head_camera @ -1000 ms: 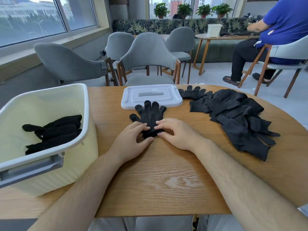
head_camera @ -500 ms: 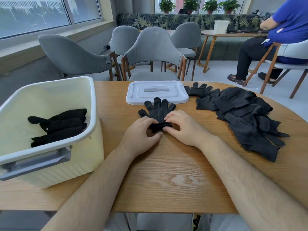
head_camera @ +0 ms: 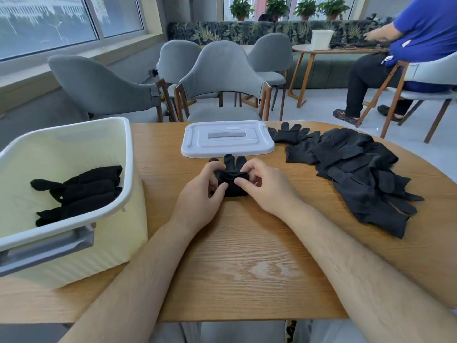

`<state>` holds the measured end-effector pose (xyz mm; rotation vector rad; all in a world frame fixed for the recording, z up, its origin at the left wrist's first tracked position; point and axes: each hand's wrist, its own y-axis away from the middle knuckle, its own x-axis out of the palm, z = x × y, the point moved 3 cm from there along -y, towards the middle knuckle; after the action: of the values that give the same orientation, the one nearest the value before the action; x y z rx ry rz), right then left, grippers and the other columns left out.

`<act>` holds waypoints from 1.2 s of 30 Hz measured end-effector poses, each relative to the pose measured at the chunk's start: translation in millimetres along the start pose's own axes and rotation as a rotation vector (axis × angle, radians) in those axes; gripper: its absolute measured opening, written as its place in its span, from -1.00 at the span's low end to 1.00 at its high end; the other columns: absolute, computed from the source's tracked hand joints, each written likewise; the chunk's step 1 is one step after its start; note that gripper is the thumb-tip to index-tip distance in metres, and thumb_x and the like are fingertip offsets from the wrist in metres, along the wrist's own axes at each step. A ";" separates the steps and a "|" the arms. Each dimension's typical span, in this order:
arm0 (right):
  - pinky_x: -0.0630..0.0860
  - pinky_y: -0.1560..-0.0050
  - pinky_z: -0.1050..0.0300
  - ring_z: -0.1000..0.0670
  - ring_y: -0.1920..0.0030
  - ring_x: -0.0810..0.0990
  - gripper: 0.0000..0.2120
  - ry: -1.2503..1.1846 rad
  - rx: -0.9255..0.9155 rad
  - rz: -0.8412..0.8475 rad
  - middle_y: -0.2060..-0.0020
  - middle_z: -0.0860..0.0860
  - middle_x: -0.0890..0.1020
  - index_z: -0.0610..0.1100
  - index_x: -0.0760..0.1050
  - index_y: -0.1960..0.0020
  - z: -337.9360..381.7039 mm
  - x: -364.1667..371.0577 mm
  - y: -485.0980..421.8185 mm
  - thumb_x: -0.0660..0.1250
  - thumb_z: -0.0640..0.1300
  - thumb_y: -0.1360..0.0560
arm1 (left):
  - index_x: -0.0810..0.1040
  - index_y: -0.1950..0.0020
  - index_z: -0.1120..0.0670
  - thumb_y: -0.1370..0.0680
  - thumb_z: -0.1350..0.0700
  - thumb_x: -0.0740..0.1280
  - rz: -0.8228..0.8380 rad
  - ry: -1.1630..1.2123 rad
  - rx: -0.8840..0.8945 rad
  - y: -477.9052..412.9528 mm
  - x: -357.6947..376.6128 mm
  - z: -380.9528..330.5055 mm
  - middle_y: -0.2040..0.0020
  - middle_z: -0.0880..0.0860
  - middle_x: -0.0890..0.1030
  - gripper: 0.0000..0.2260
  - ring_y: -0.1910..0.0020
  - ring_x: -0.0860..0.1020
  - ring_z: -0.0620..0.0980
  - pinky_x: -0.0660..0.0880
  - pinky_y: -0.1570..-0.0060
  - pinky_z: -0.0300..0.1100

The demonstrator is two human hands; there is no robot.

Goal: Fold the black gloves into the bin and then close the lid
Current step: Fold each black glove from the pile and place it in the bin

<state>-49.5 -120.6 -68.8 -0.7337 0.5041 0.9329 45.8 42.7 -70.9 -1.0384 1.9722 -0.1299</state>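
Note:
A black glove pair (head_camera: 231, 180) lies on the wooden table (head_camera: 247, 256) in front of me, its cuff end doubled over toward the fingers. My left hand (head_camera: 201, 196) pinches its left side and my right hand (head_camera: 264, 188) pinches its right side. Only the fingertips of the glove show past my hands. The cream bin (head_camera: 74, 233) stands at my left with several folded black gloves (head_camera: 81, 191) inside. Its white lid (head_camera: 227, 138) lies flat just beyond my hands. A pile of unfolded black gloves (head_camera: 358, 169) spreads over the table's right side.
Grey upholstered chairs (head_camera: 220, 78) stand behind the table's far edge. A person in a blue top (head_camera: 420, 40) sits at another table at the back right. The bin has a grey handle (head_camera: 47, 251) on its near side.
Both hands have lifted the cuff end of the flat glove pair and folded it forward over the fingers. The glove now looks about half as long.

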 end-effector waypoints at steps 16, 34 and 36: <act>0.38 -0.33 0.25 0.18 -0.25 0.49 -0.72 0.213 -0.098 0.228 -0.25 0.17 0.61 0.04 0.60 -0.30 -0.6 -11.5 5.0 0.37 -0.02 -0.60 | 0.55 -0.24 0.03 -0.56 0.12 0.39 0.138 -0.137 0.073 6.7 2.8 6.1 -0.23 -0.15 0.54 -0.74 -0.24 0.47 -0.19 0.30 -0.22 -0.44; 0.40 0.04 0.24 0.21 0.11 0.43 -0.94 0.107 0.011 0.012 0.01 0.14 0.42 0.01 0.58 -0.02 -4.4 3.1 -3.1 0.34 -0.04 -0.62 | 0.59 -0.04 0.03 -0.58 0.09 0.40 -0.080 -0.015 -0.039 -5.9 7.6 1.6 -0.05 -0.07 0.43 -0.93 0.09 0.45 -0.18 0.41 0.02 -0.39; 0.35 0.04 0.31 0.28 0.08 0.45 -0.88 0.130 -0.022 0.058 -0.05 0.16 0.49 -0.01 0.63 -0.09 -4.3 -2.0 -1.7 0.35 -0.04 -0.62 | 0.65 -0.10 0.05 -0.59 0.12 0.38 -0.045 -0.048 0.033 -0.3 5.9 2.8 -0.15 -0.08 0.46 -0.89 -0.03 0.46 -0.15 0.45 -0.11 -0.28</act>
<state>-49.4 -125.5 -69.8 -0.8064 0.6336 0.9495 46.5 39.1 -76.3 -1.0561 1.8983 -0.1603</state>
